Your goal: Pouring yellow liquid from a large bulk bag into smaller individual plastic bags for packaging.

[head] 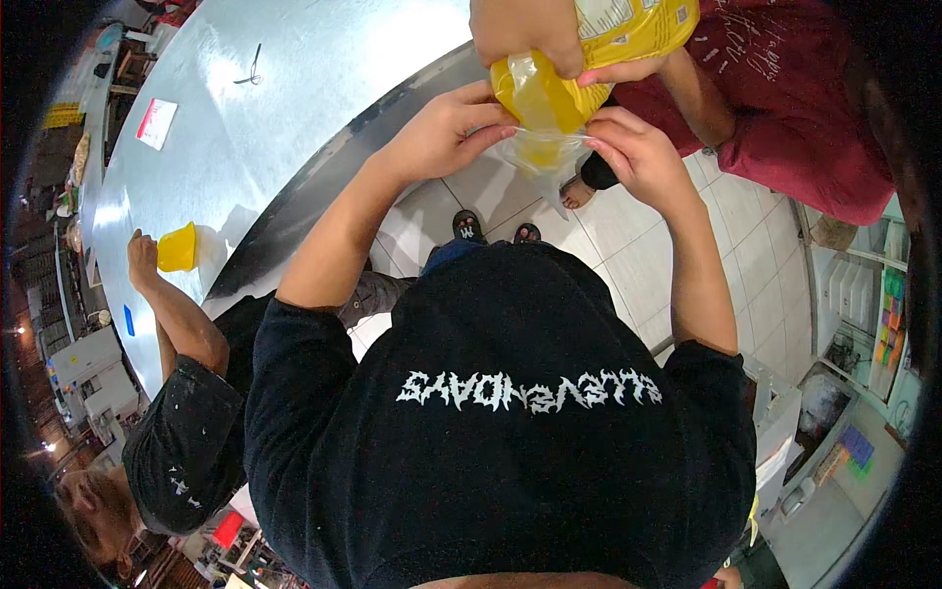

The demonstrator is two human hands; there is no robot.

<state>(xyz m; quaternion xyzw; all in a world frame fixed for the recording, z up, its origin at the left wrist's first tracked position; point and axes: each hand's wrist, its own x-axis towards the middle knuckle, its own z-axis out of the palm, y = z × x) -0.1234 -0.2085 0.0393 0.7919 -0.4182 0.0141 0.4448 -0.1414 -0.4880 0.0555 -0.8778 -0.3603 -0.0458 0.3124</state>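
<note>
Between my hands is a clear plastic bag (548, 158), its mouth held apart over the floor beside the table. My left hand (471, 129) pinches the bag's left rim, and my right hand (636, 151) pinches the right rim. A person in a dark red shirt, across from me, grips a large yellow printed plastic bag (633, 37) with both hands. The yellow bag's lower end (548, 96) sits at the clear bag's mouth, just above it. Something yellow shows inside the clear bag; whether it is contents or seen-through film, I cannot tell.
A metal-topped table (294, 132) curves along the left. On it lie a black tie (252, 73), a small white packet with a red band (156, 124) and a blue piece (129, 320). At left, a person in black holds a yellow object (177, 247). Shelves (857, 294) stand at right.
</note>
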